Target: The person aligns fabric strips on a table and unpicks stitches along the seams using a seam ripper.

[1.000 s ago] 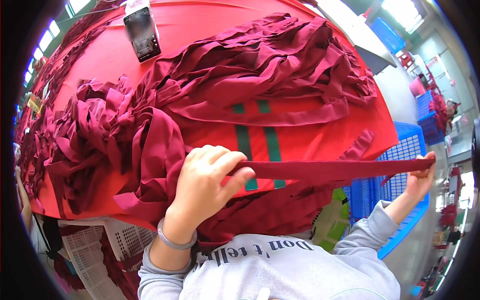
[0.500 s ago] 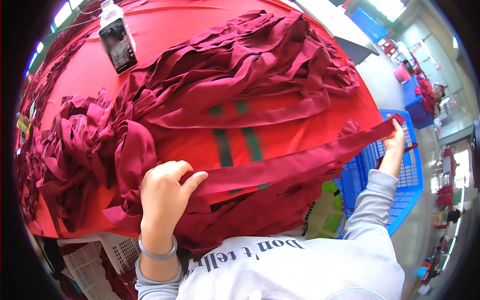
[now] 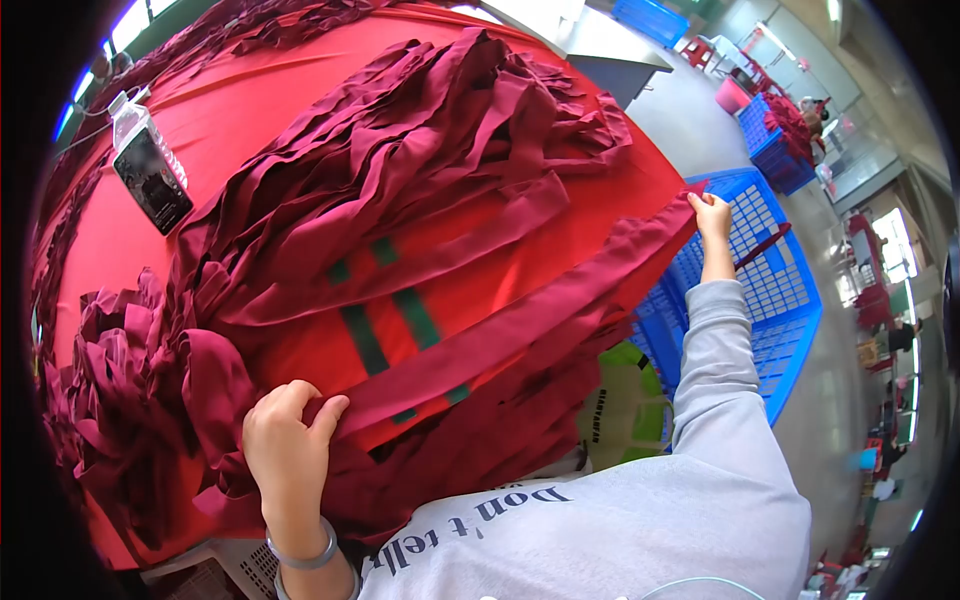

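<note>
A long maroon fabric strip (image 3: pixel 500 322) stretches diagonally over the red-covered table (image 3: pixel 300 80). Its near-left end is pinched between the thumb and fingers of my left hand (image 3: pixel 290 450), which wears a grey bangle. My right hand (image 3: pixel 711 215) is closed on the other end, at the table's right edge above a blue crate. Beyond the strip lies a big heap of maroon strips (image 3: pixel 400 160), with one loose strip along its near side. Dark green stripes (image 3: pixel 365 338) show on the red cloth beneath. More maroon fabric (image 3: pixel 470 450) hangs at the near edge.
A phone (image 3: pixel 153 180) leans on a clear bottle (image 3: pixel 128 112) at the back left. A blue crate (image 3: pixel 790 340) stands right of the table, a white crate (image 3: pixel 245 565) below left. A green-and-white round object (image 3: pixel 625 410) is near my torso. People and crates appear far right.
The view has turned, so the table contents sit further left and lower. My right hand has moved up and left in view with the strip's end, and the strip now slants more steeply.
</note>
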`<state>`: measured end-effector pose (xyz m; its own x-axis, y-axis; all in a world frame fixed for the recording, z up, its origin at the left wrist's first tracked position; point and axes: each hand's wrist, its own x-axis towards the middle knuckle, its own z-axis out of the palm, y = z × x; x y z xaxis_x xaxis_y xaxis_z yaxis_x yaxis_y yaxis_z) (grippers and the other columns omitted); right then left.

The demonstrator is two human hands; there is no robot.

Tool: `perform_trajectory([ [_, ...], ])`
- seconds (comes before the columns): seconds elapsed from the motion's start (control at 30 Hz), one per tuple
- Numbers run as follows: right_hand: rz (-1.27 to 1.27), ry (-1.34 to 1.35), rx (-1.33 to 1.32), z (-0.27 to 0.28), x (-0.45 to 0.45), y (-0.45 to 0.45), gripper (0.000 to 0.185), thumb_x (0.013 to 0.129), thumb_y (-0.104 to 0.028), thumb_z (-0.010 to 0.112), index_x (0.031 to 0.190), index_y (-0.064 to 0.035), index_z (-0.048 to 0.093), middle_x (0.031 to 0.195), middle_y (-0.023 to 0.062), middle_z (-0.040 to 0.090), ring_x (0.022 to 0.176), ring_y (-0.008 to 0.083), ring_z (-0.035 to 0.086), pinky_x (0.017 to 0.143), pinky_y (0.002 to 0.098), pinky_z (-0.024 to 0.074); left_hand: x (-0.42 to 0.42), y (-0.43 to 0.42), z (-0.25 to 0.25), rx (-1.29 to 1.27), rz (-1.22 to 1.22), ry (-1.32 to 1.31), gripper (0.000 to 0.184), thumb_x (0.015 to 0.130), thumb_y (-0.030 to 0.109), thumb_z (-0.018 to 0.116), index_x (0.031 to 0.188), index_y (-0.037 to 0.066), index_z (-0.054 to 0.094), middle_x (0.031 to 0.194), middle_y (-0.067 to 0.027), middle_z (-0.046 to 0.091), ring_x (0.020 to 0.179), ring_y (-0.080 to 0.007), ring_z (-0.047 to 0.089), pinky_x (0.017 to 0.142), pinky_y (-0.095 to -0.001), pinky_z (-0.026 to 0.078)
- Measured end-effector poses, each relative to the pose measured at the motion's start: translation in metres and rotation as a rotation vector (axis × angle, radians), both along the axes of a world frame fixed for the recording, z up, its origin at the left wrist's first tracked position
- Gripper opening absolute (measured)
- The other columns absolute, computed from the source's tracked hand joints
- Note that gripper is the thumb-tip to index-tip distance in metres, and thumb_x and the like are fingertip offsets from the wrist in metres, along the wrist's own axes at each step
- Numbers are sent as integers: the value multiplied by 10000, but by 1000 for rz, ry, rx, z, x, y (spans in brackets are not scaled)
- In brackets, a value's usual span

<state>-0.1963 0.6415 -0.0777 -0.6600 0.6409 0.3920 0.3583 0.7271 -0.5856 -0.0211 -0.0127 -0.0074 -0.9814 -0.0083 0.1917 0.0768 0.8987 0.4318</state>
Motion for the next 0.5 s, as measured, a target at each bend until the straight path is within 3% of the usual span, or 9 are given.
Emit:
perform_trajectory([
  [0.13, -279, 68, 361, -31, -6, 25, 453, 841, -363, 741, 1093, 11, 698, 1001, 186, 729, 904, 314, 705, 799, 388, 533, 2, 0, -3, -16, -16, 39, 269, 753, 234, 788, 763, 28, 615, 727, -116, 629, 716, -316, 602, 677, -418, 446],
  [0.23, -292, 148, 70, -4, 5, 9, 419, 878, -351, 700, 1082, 15, 687, 1016, 208, 719, 937, 374, 690, 802, 424, 531, 3, 1, -5, -25, -19, 67, 254, 757, 221, 783, 768, 35, 611, 726, -102, 625, 726, -307, 600, 686, -417, 443],
  [0.27, -239, 155, 95, 13, 10, -17, 356, 899, -321, 693, 1003, 20, 699, 950, 166, 732, 839, 311, 697, 742, 383, 536, 4, 1, -5, -33, -19, 74, 250, 758, 216, 782, 767, 36, 609, 723, -98, 624, 724, -305, 599, 686, -417, 443],
  [0.37, 183, 211, -360, 44, 21, -76, 340, 919, -277, 685, 1077, 23, 666, 846, 58, 691, 674, 148, 614, 617, 275, 490, 6, -1, -2, -28, -19, 0, 224, 757, 202, 779, 812, 44, 631, 784, -90, 631, 783, -296, 601, 731, -420, 446],
  [0.43, 376, 53, -504, 77, 45, -148, 378, 940, -251, 672, 1210, 1, 588, 808, -10, 564, 529, 5, 395, 426, 189, 318, 7, 0, 3, -68, -20, 43, 223, 748, 184, 779, 864, 43, 651, 862, -96, 634, 847, -298, 598, 779, -420, 448],
  [0.5, 547, -39, -538, 93, 63, -198, 461, 950, -211, 656, 1319, 22, 508, 872, -9, 557, 575, 10, 431, 472, 185, 360, 11, 15, 10, -163, -21, 205, 254, 733, 156, 781, 924, 35, 668, 952, -111, 632, 914, -307, 590, 833, -419, 448],
])
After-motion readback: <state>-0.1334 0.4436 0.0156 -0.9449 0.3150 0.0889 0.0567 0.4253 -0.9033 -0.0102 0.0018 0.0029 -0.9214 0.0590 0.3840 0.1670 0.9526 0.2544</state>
